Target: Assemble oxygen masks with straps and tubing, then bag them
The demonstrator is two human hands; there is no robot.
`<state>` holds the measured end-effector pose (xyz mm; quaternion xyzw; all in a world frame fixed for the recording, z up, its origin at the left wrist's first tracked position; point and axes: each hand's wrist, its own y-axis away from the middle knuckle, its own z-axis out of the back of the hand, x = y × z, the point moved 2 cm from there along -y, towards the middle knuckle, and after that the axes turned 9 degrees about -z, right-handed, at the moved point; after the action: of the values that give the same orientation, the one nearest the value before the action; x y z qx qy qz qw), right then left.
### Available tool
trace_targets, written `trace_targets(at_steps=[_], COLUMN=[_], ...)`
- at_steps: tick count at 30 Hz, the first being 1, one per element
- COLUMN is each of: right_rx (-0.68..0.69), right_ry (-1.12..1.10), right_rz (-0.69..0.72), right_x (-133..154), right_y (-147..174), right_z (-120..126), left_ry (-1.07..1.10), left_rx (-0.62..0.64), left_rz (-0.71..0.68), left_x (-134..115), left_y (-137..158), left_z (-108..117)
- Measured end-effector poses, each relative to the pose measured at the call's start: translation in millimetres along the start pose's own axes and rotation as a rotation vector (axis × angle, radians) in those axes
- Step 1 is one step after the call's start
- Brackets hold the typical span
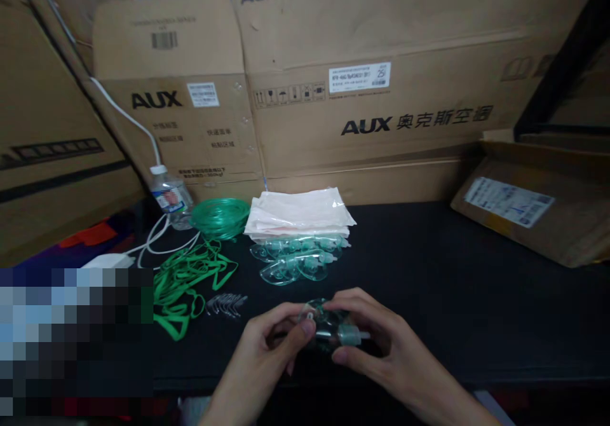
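Near the table's front edge, a clear green oxygen mask [328, 332] is held between both hands. My left hand [279, 334] pinches its left side, thumb on top. My right hand [372, 327] wraps round the other end, where a pale green connector [350, 335] with a thin white tip sticks out. Behind the hands lie several more oxygen masks [293, 267] in rows. To the left are a heap of green elastic straps [190, 280] and a small group of thin metal strips [227, 305].
White packaging bags [300, 213] are stacked behind the masks. Coiled green tubing [220, 217] lies beside a plastic bottle [169, 196] with a white cable. Large cardboard boxes [295, 140] wall off the back. Another labelled carton [528, 197] stands at the right on the black table [476, 311].
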<state>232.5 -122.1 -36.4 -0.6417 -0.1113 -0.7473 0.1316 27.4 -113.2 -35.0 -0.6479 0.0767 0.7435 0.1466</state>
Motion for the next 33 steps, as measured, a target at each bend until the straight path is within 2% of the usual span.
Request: trace_targets(at_steps=[3,6,8,11,13,14,16,18,20,22,25,27,29,33], right_rx=[0.019,0.005,-0.006,-0.01,-0.01,-0.011,-0.006,-0.001,0.003,0.006,0.01,0.013,0.009,-0.004], right_ry=[0.013,0.024,0.025,0.027,0.022,0.017,0.006,-0.009,-0.027,-0.039,-0.056,-0.072,-0.084,-0.086], right_rz=[0.003,0.007,-0.001,-0.009,-0.008,-0.007,-0.007,-0.005,-0.007,-0.016,-0.022,-0.023,-0.028,-0.033], right_x=[-6,-11,-12,-11,-10,-9,-9,-9,-9,-9,-7,-4,-2,1], right_y=[-3,-6,-7,-7,-7,-7,-7,-8,-8,-7,-6,-6,-6,-5], right_z=[-1,0,0,1,1,0,0,0,0,0,0,-1,-1,0], left_ry=[-0.021,-0.215,-0.415,-0.69,-0.855,-0.935,-1.072,-1.154,-1.169,-1.141,-1.03,-0.907,-0.763,-0.626], left_rx=[-0.006,-0.09,-0.212,-0.461,-0.546,-0.544,-0.497,-0.434,-0.397,-0.424,-0.585,-0.733,-0.816,-0.81], left_rz=[-0.034,-0.095,-0.188,-0.308,-0.273,-0.22,-0.121,-0.081,-0.085,-0.083,-0.082,-0.193,-0.351,-0.521], left_x=[2,-4,-13,-29,-34,-33,-26,-18,-17,-27,-59,-83,-101,-124], left_y=[1,3,5,7,6,4,-1,-7,-13,-18,-25,-32,-40,-59], left_z=[-2,6,21,58,84,96,114,126,134,141,151,158,160,151])
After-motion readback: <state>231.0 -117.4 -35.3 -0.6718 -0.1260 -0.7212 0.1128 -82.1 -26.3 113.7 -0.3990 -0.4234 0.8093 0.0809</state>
